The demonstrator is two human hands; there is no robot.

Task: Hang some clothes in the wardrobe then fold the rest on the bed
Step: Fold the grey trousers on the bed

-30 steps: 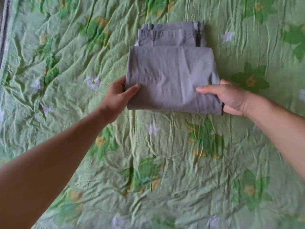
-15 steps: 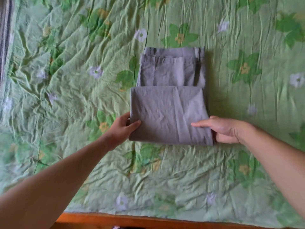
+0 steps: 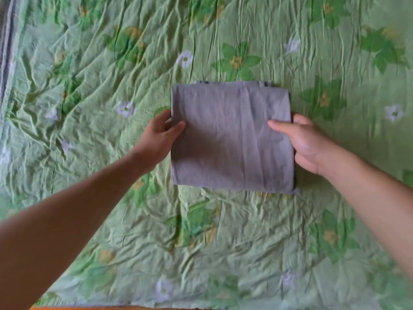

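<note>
**Grey trousers folded to a square on the bed, a hand on each side**

On my feed the folded grey trousers [image 3: 232,137] sat on the bed, just off the middle of the view toward 1 o'clock. They made one compact, nearly square packet. Two belt loops [image 3: 267,83] peeked out along its 12 o'clock edge.

The left hand [image 3: 159,133] had the packet's 9 o'clock edge. Its thumb lay on top of the cloth and the fingers were tucked behind the edge, so it pinched the fabric. The right hand [image 3: 306,142] did the same at the 3 o'clock edge, thumb flat on the top layer and the other fingers behind it. Both forearms ran in bare from the 7 and 4 o'clock corners.

I could not tell whether the packet's 6 o'clock edge lay flat on the bed or was raised a little off it.

Under everything was a creased green bedsheet [image 3: 223,242] printed with darker leaves and pale flowers. A thin strip of orange wood [image 3: 156,307] showed at 6 o'clock, along the bottom of the view. A grey striped band [image 3: 6,52] ran down the edge near 10 o'clock.
</note>
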